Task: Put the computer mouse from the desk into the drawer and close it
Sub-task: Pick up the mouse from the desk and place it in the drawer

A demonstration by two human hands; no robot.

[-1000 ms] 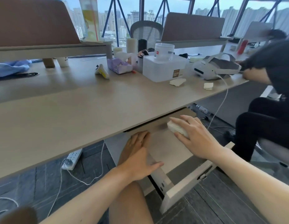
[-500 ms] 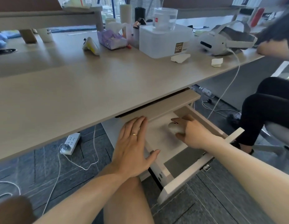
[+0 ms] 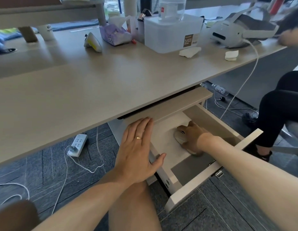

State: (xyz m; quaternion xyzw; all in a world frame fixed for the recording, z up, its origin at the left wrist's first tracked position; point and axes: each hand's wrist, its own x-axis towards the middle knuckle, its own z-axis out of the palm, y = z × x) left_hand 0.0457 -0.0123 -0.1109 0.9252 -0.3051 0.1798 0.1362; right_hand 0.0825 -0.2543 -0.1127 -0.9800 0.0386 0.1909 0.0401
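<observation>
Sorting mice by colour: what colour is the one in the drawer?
Beige or off-white mouse, under the right hand; head view.

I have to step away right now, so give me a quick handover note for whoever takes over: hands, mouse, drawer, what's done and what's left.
Right hand: inside the open drawer, wrapped over the computer mouse, which sits low on the drawer floor.
Left hand: flat, fingers spread, holding nothing, resting at the drawer's left side.
Done: drawer open, mouse off the desk and inside the drawer.
Left: release the mouse, pull both hands clear, push the drawer shut.
</observation>
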